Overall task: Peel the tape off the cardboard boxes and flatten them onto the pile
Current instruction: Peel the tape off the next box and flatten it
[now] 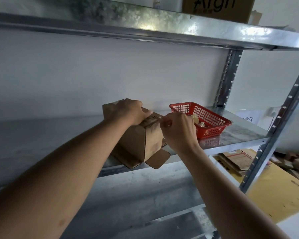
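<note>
A small brown cardboard box (141,142) lies on the metal shelf (41,135), one end flap sticking out over the front edge. My left hand (126,110) grips the box's top far end and holds it down. At the upper right edge of the box my right hand (178,130) pinches a strip of clear tape (160,119). The tape's far end is hidden by my fingers.
A red plastic basket (212,121) holding crumpled tape scraps stands just right of the box. Flattened cardboard (238,159) lies piled below at the right, beside a yellow sheet. A printed carton (217,7) sits on the shelf above. Perforated steel uprights (273,128) frame the right side.
</note>
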Demonstrator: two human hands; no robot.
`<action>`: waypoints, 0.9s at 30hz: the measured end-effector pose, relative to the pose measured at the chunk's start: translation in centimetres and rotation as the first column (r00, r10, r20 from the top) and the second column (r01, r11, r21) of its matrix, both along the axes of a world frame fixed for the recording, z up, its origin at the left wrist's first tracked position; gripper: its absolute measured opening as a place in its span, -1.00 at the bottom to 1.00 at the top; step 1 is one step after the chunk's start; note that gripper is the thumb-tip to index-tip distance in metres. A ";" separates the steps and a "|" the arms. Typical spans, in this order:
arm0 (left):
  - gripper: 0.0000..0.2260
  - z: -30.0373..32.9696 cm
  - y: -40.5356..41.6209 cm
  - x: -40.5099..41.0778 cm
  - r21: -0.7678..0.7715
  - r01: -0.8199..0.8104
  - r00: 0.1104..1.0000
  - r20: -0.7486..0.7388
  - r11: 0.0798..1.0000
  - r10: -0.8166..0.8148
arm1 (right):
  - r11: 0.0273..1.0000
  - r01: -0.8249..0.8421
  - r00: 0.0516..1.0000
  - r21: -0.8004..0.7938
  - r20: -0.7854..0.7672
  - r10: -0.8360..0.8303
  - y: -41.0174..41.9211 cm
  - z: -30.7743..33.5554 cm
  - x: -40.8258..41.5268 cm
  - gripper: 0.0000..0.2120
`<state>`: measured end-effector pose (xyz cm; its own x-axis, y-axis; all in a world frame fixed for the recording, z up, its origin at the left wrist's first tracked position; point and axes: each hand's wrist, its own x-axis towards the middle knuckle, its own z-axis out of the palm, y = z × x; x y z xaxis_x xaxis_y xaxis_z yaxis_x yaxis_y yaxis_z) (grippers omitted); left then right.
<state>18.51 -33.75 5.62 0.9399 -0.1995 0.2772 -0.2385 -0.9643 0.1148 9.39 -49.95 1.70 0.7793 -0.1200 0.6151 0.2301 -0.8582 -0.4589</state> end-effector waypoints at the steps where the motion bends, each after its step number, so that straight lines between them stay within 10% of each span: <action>1: -0.53 -0.1 -0.2 0.0 0.002 -0.007 1.000 0.004 1.000 0.007 | 0.999 -0.006 1.000 0.032 0.002 0.006 0.0 0.1 0.1 -0.81; 12: -0.46 -0.3 -0.1 0.1 -0.016 -0.016 1.000 0.020 1.000 0.017 | 0.929 -0.123 0.989 0.348 -0.036 0.145 0.1 -0.6 1.5 -0.88; 17: -0.42 -0.2 0.0 -0.1 -0.029 -0.009 1.000 0.013 1.000 0.010 | 0.978 -0.170 0.970 0.120 0.198 0.145 0.7 -1.6 1.0 -0.88; 27: -0.38 2.4 1.9 -0.4 -0.151 0.099 0.913 -0.379 0.984 -0.150 | 0.914 -0.191 0.980 0.358 0.018 0.198 -0.2 0.0 1.5 -0.83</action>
